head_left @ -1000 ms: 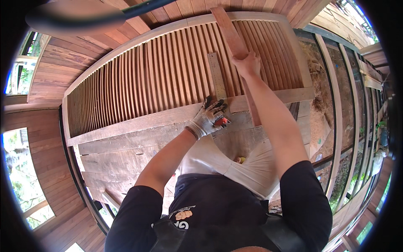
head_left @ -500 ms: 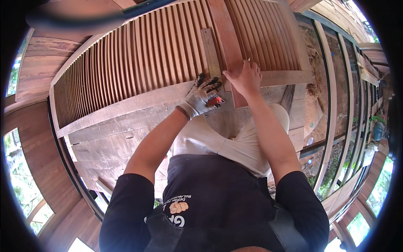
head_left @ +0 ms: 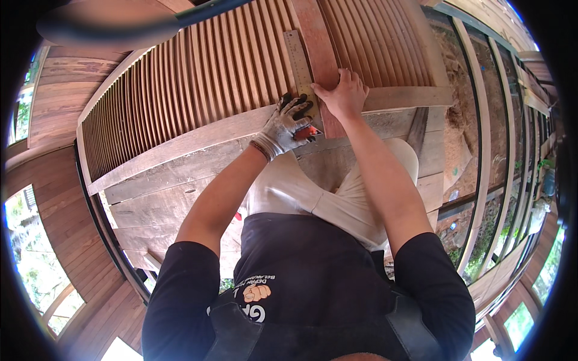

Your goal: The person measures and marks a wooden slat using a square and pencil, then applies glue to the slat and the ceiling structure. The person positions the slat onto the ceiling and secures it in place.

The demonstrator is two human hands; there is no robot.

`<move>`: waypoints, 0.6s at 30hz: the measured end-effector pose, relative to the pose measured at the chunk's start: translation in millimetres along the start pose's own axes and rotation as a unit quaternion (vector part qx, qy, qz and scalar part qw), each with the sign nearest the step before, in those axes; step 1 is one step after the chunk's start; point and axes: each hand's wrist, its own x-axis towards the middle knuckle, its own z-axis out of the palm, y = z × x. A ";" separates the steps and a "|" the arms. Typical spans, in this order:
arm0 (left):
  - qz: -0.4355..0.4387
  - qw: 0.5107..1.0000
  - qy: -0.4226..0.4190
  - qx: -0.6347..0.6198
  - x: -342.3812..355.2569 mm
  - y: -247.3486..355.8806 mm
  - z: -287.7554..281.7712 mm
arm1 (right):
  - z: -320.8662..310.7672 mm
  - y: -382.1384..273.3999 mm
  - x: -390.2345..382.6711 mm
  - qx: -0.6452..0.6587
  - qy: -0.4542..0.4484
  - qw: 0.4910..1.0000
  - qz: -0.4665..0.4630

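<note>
A slatted wooden panel [head_left: 205,78] lies before me, with a reddish wooden board [head_left: 315,42] laid lengthwise across it. My left hand [head_left: 278,129], in a grey and black glove, is closed around the red-marked base of a try square [head_left: 296,60]. The square's metal blade points away from me, along the board's left side. My bare right hand [head_left: 344,97] grips the board near its close end, thumb at the left edge and fingers curled at the right. Whether those fingers also hold something small is hidden.
The panel's near rail [head_left: 180,143] curves across in front of weathered planks [head_left: 159,207]. My bent leg [head_left: 397,159] is close under the right forearm. To the right, an open framework of beams [head_left: 481,126] stands over bare ground. A saw-like blade [head_left: 417,129] lies past the right wrist.
The panel, board and square appear slightly higher and shifted in the picture. My right hand has moved a little away from me and left along the board; the left keeps its hold.
</note>
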 end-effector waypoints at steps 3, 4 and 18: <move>-0.008 1.000 -0.019 0.005 0.1 1.5 -0.3 | 2.3 2.3 -0.8 0.000 0.009 1.000 -0.008; -0.011 0.999 -0.028 0.013 -0.6 1.8 0.0 | 2.7 3.0 -0.6 0.002 0.012 1.000 -0.010; -0.023 0.996 -0.074 0.040 -2.4 1.0 3.4 | 1.6 0.7 1.8 0.003 0.006 1.000 -0.005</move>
